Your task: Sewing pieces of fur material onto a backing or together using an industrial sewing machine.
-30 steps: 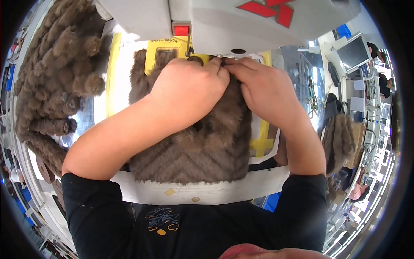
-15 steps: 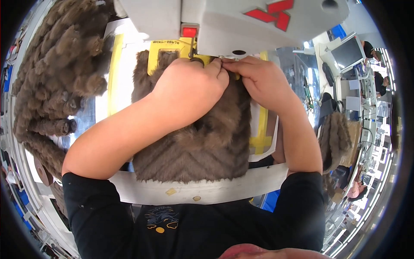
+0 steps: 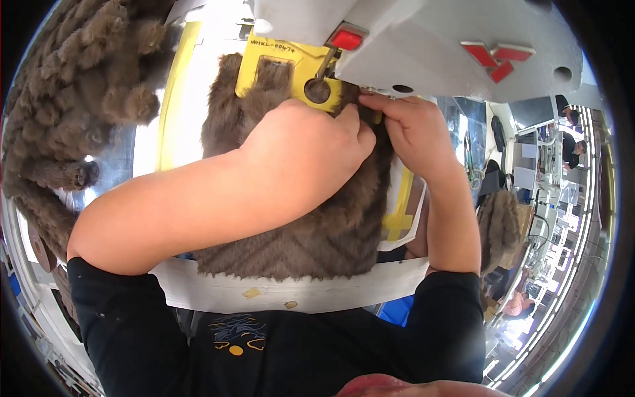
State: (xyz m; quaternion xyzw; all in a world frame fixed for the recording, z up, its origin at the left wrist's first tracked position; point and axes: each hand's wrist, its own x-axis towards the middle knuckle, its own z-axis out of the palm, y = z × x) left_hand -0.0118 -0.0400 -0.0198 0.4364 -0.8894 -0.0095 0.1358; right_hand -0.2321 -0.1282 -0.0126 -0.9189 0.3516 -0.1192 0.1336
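Note:
A brown fur piece (image 3: 291, 248) with chevron-like ridges lies in front of me, partly under a yellow template plate (image 3: 274, 73). My left hand (image 3: 314, 142) rests over its upper part, fingers curled in and closed on the fur. Beside it my right hand (image 3: 413, 132) pinches at the fur's upper right edge, thumb and forefinger close together just below the machine head (image 3: 436, 49). The fingertips of both hands nearly meet there. What lies exactly between them is partly hidden by the hands.
Heaped brown fur (image 3: 73, 99) fills the left side. More fur (image 3: 499, 225) hangs at the right, near a monitor (image 3: 532, 112). A white board edge (image 3: 225, 291) runs between me and the fur piece. Other people sit far off at the right.
The whole view has shifted, with the machine head and template now further right in it. My left hand has drawn slightly back from the template's round hole, uncovering it.

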